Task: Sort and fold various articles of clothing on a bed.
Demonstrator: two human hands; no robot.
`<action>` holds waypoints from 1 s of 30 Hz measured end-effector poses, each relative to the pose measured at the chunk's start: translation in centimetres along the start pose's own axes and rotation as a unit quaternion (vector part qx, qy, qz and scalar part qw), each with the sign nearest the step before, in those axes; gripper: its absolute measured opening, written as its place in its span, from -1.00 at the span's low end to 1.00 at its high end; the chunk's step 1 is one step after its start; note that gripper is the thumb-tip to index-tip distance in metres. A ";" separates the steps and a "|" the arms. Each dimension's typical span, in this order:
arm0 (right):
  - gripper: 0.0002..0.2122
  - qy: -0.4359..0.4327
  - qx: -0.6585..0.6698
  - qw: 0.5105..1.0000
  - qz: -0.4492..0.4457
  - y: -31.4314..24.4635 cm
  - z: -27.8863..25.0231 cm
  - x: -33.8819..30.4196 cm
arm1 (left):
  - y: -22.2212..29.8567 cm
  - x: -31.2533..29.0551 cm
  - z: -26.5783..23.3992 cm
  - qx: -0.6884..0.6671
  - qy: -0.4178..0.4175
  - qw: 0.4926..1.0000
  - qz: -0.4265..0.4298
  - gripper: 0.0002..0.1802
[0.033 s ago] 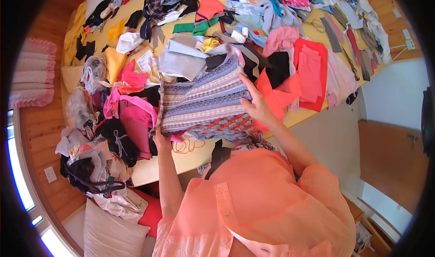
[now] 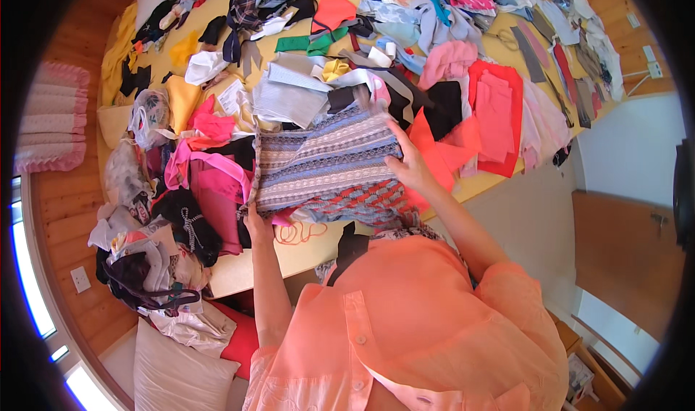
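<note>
A striped knit fabric piece (image 2: 326,154) in blue, grey and white is stretched between my two hands above the table's near edge. My left hand (image 2: 257,224) pinches its lower left corner. My right hand (image 2: 414,168) grips its right edge, the index finger reaching up along the border and the other fingers partly hidden. The upper right corner of the knit is blurred. Below it hangs a red and grey woven-patterned fabric (image 2: 362,202); whether this is part of the same piece I cannot tell. Pink cloth (image 2: 217,186) lies beside my left hand.
Heaps of cloth cover the yellow table (image 2: 499,49). Folded grey fabric (image 2: 289,92) lies just beyond the knit, with coral and red cloth (image 2: 496,121) to the right. Plastic bags (image 2: 150,118) and garments pile up at the left. A cushion (image 2: 174,367) sits below the table, at lower left.
The knit's upper right corner has flopped slightly lower and blurred. My right hand has shifted very little, and my left hand stays in place.
</note>
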State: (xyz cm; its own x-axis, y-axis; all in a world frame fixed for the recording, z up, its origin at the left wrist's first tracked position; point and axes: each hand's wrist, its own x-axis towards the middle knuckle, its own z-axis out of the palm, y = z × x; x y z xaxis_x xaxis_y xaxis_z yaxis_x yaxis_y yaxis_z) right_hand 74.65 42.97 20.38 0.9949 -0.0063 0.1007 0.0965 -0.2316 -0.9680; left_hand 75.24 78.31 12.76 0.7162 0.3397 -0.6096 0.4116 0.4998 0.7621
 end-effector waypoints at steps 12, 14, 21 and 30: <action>-0.54 0.015 0.148 0.947 0.286 5.5 -0.2 -7.9 | 1.9 -1.9 2.3 0.114 -0.057 0.991 0.042 -0.51; -0.56 -0.039 0.175 0.926 0.332 5.5 -0.4 -8.1 | 2.7 -2.3 3.7 0.097 -0.069 0.992 0.046 -0.51; -0.64 -0.080 0.153 0.930 0.326 5.3 0.3 -8.1 | 2.6 -7.8 11.0 0.233 -0.223 0.893 0.314 -0.61; -0.73 -0.031 0.252 0.866 0.431 3.9 0.5 -8.3 | -5.4 -14.3 14.2 0.555 -0.439 0.603 0.368 -0.52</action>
State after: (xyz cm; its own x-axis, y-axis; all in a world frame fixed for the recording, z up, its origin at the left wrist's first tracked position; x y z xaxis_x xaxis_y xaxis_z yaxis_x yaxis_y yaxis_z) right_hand 66.80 42.64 15.67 0.7014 0.0893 -0.7072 -0.6980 0.2868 -0.6561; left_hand 70.75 59.41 20.46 0.7561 -0.6534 -0.0380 -0.4261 -0.5355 0.7291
